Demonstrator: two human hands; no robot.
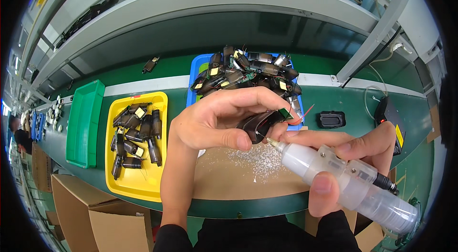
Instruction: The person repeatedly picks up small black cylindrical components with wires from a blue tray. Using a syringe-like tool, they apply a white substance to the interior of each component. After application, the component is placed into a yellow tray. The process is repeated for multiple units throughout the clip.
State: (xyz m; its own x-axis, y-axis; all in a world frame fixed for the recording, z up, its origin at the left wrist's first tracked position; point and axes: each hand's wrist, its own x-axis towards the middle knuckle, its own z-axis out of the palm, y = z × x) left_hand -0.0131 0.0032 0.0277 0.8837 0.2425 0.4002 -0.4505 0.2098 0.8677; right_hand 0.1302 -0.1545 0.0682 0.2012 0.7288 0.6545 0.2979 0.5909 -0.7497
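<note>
My left hand (210, 121) is closed round a dark, glossy plastic housing (255, 126) above the middle of the bench. A small green circuit board (285, 113) and a thin red wire stick out of its right end. My right hand (365, 149) grips a thick, translucent white cylindrical hand tool (301, 159) with a narrow tip. This tip points up and left to the housing, at or very near its lower edge. Whether they touch I cannot tell. Below lies a brown board (222, 180) scattered with white specks (257, 164).
Behind my hands a blue tray (193, 78) is heaped with similar dark units. To the left stand a yellow tray (112, 147) with several units and a green tray (78, 159). A black case (331, 119) lies right. Cardboard boxes (119, 230) stand below the bench edge.
</note>
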